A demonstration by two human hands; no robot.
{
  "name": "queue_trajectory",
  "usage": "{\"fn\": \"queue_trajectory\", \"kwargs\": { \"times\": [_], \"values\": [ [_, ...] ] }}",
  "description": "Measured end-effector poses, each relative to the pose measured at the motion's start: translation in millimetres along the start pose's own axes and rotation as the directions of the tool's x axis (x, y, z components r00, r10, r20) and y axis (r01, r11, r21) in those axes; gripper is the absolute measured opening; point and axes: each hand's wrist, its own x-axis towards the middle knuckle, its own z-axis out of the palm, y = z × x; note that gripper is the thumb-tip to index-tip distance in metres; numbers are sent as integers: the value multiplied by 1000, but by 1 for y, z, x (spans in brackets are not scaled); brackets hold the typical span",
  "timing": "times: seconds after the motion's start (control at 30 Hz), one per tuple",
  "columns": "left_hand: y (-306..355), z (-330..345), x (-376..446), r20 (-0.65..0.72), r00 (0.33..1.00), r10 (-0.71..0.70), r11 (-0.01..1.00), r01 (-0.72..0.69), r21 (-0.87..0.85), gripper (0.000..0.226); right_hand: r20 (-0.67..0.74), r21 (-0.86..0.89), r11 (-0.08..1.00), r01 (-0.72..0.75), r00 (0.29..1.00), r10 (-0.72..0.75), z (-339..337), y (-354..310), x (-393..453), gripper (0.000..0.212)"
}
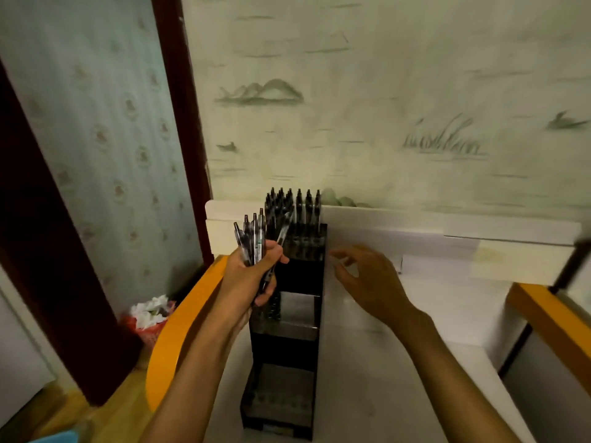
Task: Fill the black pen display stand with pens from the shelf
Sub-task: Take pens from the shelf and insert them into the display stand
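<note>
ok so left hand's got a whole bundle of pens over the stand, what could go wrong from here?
1. The left hand grips the bundle of pens splayed at different angles, one slanting out; a pen could slip while singling one out.
2. The black display stand is tall and narrow, and the right hand is open beside it, not touching; a push could tip it.
3. The back tier of pens is packed; new pens may snag there.

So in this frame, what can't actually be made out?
- Head view: how many pens the left hand grips; they overlap and the fingers cover them.
- Middle tiers of the black stand: partly hidden behind the left hand and forearm.
- Right hand: motion-blurred, fingertips unclear.
- Back row of pens: dark, count unreadable.
</note>
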Motion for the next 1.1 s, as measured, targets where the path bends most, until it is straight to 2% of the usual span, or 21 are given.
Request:
{"fn": "queue_trajectory", "kwargs": {
  "times": [0.1, 0.23, 0.5, 0.6, 0.7, 0.77, 0.93, 1.0, 1.07, 1.1],
  "values": [
    [-3, -7, 18, 30, 999, -43, 998, 44, -33, 33, -25, -23, 999, -25, 999, 25, 4, -5, 9, 23],
    [-7, -21, 32, 141, 986, -94, 989, 109, -102, 36, -53, -30, 999, -44, 998, 42, 12, -14, 22, 22],
    [-14, -30, 49, 174, 984, -33, 998, 24, 56, 26, -78, -33, 997, -65, 995, 62, 25, -36, 42, 24],
    [-18, -30, 49, 155, 987, -35, 994, 18, 108, 28, -81, 120, 989, -85, 992, 95, 29, -45, 46, 21],
    [-18, -29, 46, 133, 991, -31, 991, 14, 131, 52, -60, 358, 927, -115, 987, 146, 31, -57, 51, 19],
    [-18, -28, 45, 135, 990, -36, 992, 19, 127, 59, -43, 457, 876, -156, 980, 197, 32, -61, 54, 19],
    [-16, -29, 47, 148, 987, -60, 992, 43, 121, 48, 11, 686, 688, -236, 949, 314, 39, -66, 60, 16],
    [-15, -33, 48, 138, 988, -68, 996, 58, 71, 44, -8, 750, 619, -233, 933, 361, 36, -67, 67, 17],
    [-15, -39, 48, 102, 990, -94, 995, 90, 46, 39, -78, 762, 614, -207, 912, 404, 28, -65, 76, 17],
    [-16, -43, 49, 76, 991, -109, 993, 105, 57, 37, -127, 741, 646, -185, 906, 405, 24, -63, 81, 16]
  ]
}}
